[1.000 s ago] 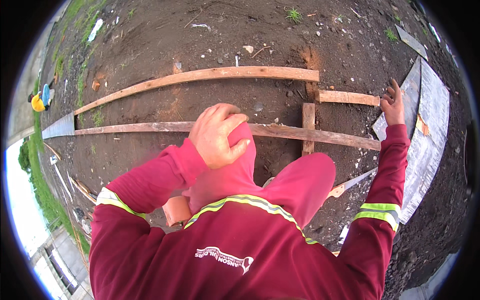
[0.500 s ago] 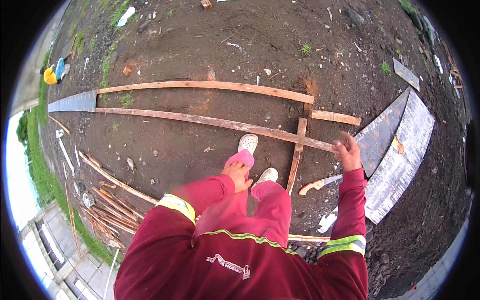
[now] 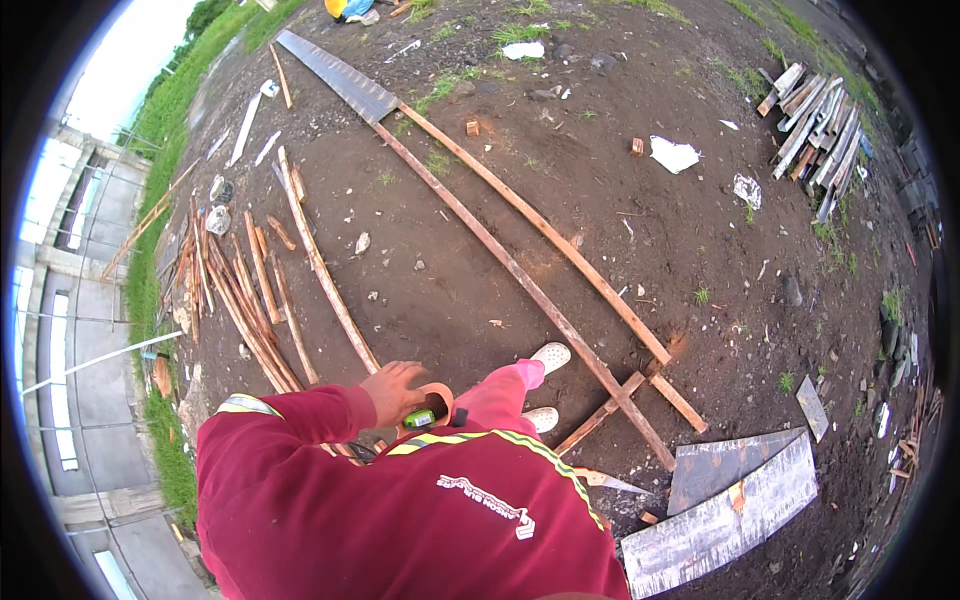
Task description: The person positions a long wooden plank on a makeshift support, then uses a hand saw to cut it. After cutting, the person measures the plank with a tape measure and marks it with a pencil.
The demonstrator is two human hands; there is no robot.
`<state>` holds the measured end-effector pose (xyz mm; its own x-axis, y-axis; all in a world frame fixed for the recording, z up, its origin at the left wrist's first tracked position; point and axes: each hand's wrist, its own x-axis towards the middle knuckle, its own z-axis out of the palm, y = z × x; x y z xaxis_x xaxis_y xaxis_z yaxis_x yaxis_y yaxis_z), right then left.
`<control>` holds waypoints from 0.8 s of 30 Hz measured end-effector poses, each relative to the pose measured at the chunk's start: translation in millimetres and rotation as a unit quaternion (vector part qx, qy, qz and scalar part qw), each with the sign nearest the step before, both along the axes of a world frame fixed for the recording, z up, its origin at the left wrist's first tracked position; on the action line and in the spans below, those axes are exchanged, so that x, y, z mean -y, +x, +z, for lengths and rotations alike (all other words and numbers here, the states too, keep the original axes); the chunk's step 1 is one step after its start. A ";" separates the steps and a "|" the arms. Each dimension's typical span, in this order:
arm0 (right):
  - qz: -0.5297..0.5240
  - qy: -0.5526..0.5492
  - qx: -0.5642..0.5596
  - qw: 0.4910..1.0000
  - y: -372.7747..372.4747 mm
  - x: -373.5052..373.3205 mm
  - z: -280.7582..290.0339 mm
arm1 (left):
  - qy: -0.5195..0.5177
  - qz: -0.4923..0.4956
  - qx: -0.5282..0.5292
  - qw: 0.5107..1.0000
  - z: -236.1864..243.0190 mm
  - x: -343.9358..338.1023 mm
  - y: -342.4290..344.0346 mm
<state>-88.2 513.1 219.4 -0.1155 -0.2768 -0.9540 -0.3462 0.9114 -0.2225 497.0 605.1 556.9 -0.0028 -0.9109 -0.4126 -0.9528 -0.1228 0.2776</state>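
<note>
My left hand (image 3: 393, 392) is at my left hip, its fingers loosely spread next to the rim of an orange-brown pouch (image 3: 437, 394). Inside this pouch sits a bright green and black object (image 3: 418, 419), whose kind I cannot make out. Nothing shows in that hand. My right hand is out of view. On the ground ahead, a long reddish-brown wooden strip (image 3: 515, 272) and a lighter strip (image 3: 560, 243) run up to a grey metal sheet (image 3: 340, 75). A short wooden piece (image 3: 600, 415) crosses under the near end of the reddish-brown strip.
Right of my feet lie a handsaw (image 3: 605, 481) and a scuffed pale sheet (image 3: 725, 525) over a darker grey sheet (image 3: 728, 466). Wooden poles (image 3: 262, 300) are heaped at the left. A stack of boards (image 3: 822, 135) stands out at the far right.
My view has swung left. The left hand has gone from my leg to the pouch at my hip. My right hand has left the strip's end and the picture.
</note>
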 end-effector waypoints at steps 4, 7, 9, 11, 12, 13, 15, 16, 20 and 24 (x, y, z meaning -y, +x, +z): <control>-0.014 -0.053 -0.017 0.998 27.8 81.4 45.2 | 0.032 0.004 0.075 0.997 -11.6 -22.5 -22.2; -0.007 -0.106 -0.001 0.994 65.4 129.1 90.9 | 0.057 0.038 0.115 0.991 -36.0 -23.2 -32.8; 0.008 -0.146 0.020 0.989 84.7 149.1 112.6 | 0.061 0.060 0.115 0.990 -45.4 -19.4 -37.5; 0.033 -0.176 0.036 0.983 95.1 160.3 125.1 | 0.114 0.058 0.128 0.983 -48.6 -13.6 -42.1; 0.050 -0.197 0.028 0.979 96.0 163.4 127.7 | 0.141 0.062 0.118 0.981 -48.8 -10.4 -43.9; 0.037 -0.193 0.038 0.980 95.6 164.3 127.7 | 0.184 0.062 0.105 0.975 -48.0 -7.6 -44.5; 0.035 -0.179 0.049 0.982 88.2 159.8 123.4 | 0.213 0.059 0.089 0.971 -45.8 -6.1 -44.9; 0.034 -0.178 0.043 0.983 82.9 155.4 120.0 | 0.198 0.055 0.086 0.975 -45.4 -6.6 -44.0; 0.058 -0.167 0.004 0.984 52.0 113.6 101.2 | 0.169 0.025 0.120 0.978 -52.8 -10.9 -44.4; 0.096 -0.160 -0.037 0.982 29.6 68.6 90.6 | 0.133 0.010 0.183 0.974 -54.7 -9.1 -44.9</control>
<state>-58.7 444.5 310.0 -0.0975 -0.5837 -0.8061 -0.5308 0.7156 -0.4541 452.2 614.2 502.2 0.2058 -0.7705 -0.6033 -0.9786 -0.1642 -0.1241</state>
